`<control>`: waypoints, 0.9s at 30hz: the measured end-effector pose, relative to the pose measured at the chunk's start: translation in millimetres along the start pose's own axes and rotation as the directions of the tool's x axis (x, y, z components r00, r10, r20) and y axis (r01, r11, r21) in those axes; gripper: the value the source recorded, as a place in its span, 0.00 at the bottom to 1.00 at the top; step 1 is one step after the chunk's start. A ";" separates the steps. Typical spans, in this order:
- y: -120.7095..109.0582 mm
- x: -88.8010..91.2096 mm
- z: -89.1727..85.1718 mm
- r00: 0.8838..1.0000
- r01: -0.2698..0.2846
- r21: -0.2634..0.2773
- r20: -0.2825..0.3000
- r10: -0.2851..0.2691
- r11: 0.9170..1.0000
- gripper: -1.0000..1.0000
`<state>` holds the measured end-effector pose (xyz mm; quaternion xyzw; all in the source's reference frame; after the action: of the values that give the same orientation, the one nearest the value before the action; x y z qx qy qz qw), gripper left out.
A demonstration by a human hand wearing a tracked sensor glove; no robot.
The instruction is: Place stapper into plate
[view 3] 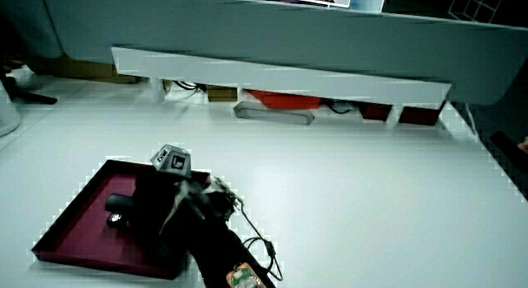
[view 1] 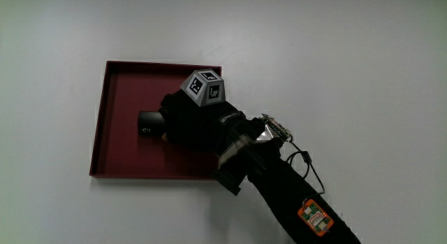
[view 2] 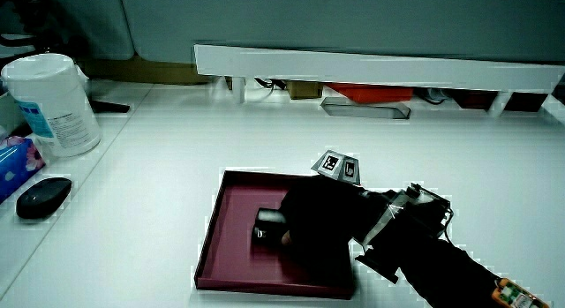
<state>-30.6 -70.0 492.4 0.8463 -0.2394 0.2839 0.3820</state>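
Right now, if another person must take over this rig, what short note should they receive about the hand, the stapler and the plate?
Hand: the hand is over the dark red plate, fingers curled on the black stapler.
Things: the stapler is inside the plate, low over its floor; whether it already rests on the floor I cannot tell. In a side view the stapler shows at the fingertips, within the plate's rim.
Done: the stapler has been brought into the plate.
Left: open the fingers and take the hand away.
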 end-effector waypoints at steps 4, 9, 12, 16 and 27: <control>-8.2 -1.2 5.0 1.000 -0.024 -0.010 -0.017 0.024 1.000 0.19; -19.3 6.3 14.9 0.992 -0.108 -0.031 -0.075 0.106 0.994 0.06; -36.1 5.7 30.5 0.992 -0.114 -0.044 -0.062 0.111 0.993 0.00; -70.7 -11.5 56.0 0.999 -0.041 -0.032 -0.005 0.041 0.999 0.00; -135.8 -21.1 85.4 0.999 -0.027 -0.043 -0.042 0.025 0.999 0.00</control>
<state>64.0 -52.3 362.3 0.8284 -0.2484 0.3011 0.4017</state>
